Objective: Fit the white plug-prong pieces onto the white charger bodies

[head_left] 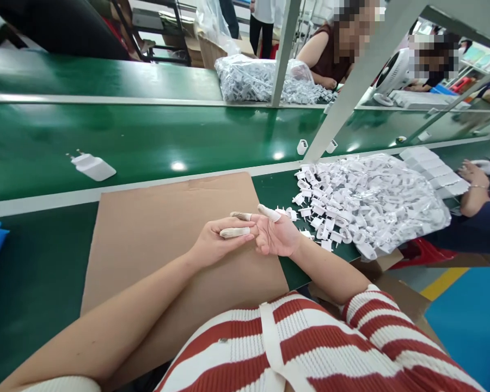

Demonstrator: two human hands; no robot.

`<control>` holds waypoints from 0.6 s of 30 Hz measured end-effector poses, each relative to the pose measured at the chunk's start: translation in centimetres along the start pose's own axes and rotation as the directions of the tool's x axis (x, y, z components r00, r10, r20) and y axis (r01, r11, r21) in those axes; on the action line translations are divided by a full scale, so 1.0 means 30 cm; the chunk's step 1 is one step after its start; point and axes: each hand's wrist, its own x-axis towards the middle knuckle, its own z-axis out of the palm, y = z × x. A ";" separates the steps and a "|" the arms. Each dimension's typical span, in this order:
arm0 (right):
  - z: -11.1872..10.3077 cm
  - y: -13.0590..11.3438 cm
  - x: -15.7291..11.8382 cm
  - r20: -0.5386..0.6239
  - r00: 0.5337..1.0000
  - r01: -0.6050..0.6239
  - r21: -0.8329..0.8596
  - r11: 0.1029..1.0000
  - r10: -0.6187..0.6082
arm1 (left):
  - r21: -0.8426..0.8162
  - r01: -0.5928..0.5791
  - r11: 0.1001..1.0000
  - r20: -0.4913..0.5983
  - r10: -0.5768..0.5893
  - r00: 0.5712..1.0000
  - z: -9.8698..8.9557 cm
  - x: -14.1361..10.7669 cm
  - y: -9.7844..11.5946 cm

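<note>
Above a sheet of brown cardboard (159, 223), my two hands meet. The fingers and thumb of my left hand (212, 239) are closed around a white finger cot (234, 232), which seems to sit on a finger of my right hand. My right hand (278, 235) is turned palm up with its thumb stretched out, some fingers partly curled, and nothing in the palm. A white cot covers its thumb, and a greyish one shows on a finger behind my left hand. Close to my right hand lie loose white plug adapters (318, 209).
A clear plastic bag (384, 201) spills many adapters at the right. Beyond the cardboard runs a green conveyor belt (147, 136) carrying a single adapter (93, 166). A slanted metal post (351, 92) rises right of centre. A co-worker's hand (473, 174) is by white stacked pieces (435, 169).
</note>
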 end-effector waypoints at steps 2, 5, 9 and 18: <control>0.002 -0.010 -0.007 -0.009 1.000 0.004 0.040 0.999 -0.003 | 0.069 -0.032 0.997 0.017 0.031 0.999 -0.023 0.009 0.000; 0.009 -0.022 -0.018 -0.040 0.999 -0.005 0.089 0.996 0.009 | 0.191 -0.112 0.975 0.051 0.104 0.993 -0.052 0.015 -0.002; 0.019 -0.022 -0.019 -0.112 0.993 -0.027 0.069 0.997 0.035 | 0.291 -0.155 0.944 0.048 0.148 0.988 -0.066 0.015 -0.005; 0.048 -0.009 -0.025 -0.248 0.967 0.011 -0.205 0.979 -0.063 | 0.299 -0.228 0.927 0.087 0.212 0.973 -0.033 0.015 -0.006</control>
